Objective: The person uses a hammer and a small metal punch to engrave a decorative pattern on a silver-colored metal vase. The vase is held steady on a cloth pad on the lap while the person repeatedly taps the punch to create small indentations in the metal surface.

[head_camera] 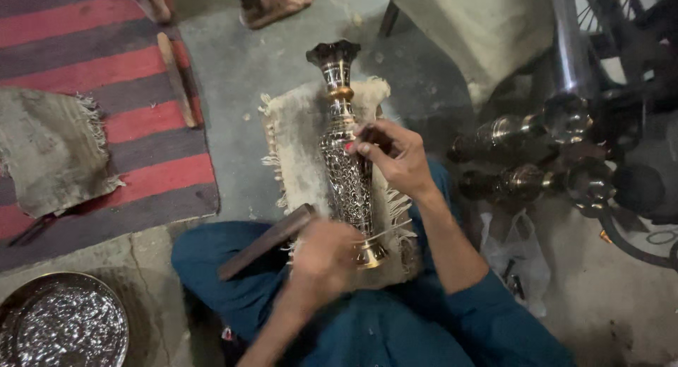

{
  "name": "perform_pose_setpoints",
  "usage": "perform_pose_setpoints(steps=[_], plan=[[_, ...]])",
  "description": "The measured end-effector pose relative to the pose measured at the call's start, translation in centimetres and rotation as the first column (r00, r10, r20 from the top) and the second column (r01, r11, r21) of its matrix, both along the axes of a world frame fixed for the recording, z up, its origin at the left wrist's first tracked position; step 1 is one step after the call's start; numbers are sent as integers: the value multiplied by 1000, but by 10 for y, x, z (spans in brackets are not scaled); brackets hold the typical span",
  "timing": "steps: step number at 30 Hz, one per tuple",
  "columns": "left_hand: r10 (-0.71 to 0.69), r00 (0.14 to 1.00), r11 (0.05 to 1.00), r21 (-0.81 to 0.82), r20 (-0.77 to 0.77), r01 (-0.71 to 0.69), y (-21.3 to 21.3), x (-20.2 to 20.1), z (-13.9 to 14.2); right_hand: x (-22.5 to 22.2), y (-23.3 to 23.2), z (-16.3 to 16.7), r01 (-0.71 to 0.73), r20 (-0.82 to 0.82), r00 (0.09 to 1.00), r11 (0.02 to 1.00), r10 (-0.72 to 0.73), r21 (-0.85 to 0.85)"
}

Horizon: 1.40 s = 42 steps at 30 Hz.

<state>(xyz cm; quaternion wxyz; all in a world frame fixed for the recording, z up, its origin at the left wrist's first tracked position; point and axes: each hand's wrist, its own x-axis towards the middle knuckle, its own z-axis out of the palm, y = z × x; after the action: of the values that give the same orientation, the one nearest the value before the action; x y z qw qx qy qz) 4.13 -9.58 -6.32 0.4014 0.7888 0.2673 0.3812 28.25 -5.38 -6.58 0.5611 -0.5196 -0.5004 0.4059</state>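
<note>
**Inspector A:** While the brass vase (346, 152) lies lengthwise on the fringed cloth pad (296, 141) across the person's lap, I log items from the left. A metal bowl of shiny bits (62, 323) sits at the lower left on the floor, well apart from the work. A striped rug (106, 92) carries a grey rag (49, 148) and a wooden stick (176, 77).

**Inspector B:** And the hands?

**Inspector A:** The left hand (326, 257) is blurred; its fingers look curled shut around a wooden-handled hammer (265, 241), near the vase's foot. The right hand (395, 155) rests on the vase's middle, fingers pinched together on something thin and dark; I cannot tell what it is.

**Inspector B:** Risks?

**Inspector A:** In my judgement, three. The vase is round and only lightly steadied, so a blow could roll it towards the pad's right edge. The right fingertips sit close to the striking point; a misdirected blow could catch them. A heavy stroke could dent the pierced pattern.

**Inspector B:** To the right?

**Inspector A:** Two further vases (508, 159) lie on the floor beside a bicycle frame (565, 49).
</note>
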Motion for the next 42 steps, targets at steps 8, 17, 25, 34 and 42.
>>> perform_pose_setpoints(steps=[8, 17, 25, 34, 42], plan=[[-226, 739, 844, -507, -635, -177, 70, -95, -20, -11, 3, 8, -31, 22, 999, 995, 29, 92], [-40, 954, 888, -449, -299, -103, 84, -83, -14, -10, 8, 17, -88, 163, 984, 991, 71, 101], [21, 897, 997, -60, -442, -53, 141, -43, 69, -7, 9, 13, -105, 164, 982, 992, 91, 74], [330, 597, 873, 477, -731, 102, 155, -25, 119, -6, 10, 6, -90, 203, 977, 989, 65, 117], [197, 648, 972, 235, -736, -28, 154, -35, 118, -15, 6, 0, 66, 209, 974, 993, -86, 99]])
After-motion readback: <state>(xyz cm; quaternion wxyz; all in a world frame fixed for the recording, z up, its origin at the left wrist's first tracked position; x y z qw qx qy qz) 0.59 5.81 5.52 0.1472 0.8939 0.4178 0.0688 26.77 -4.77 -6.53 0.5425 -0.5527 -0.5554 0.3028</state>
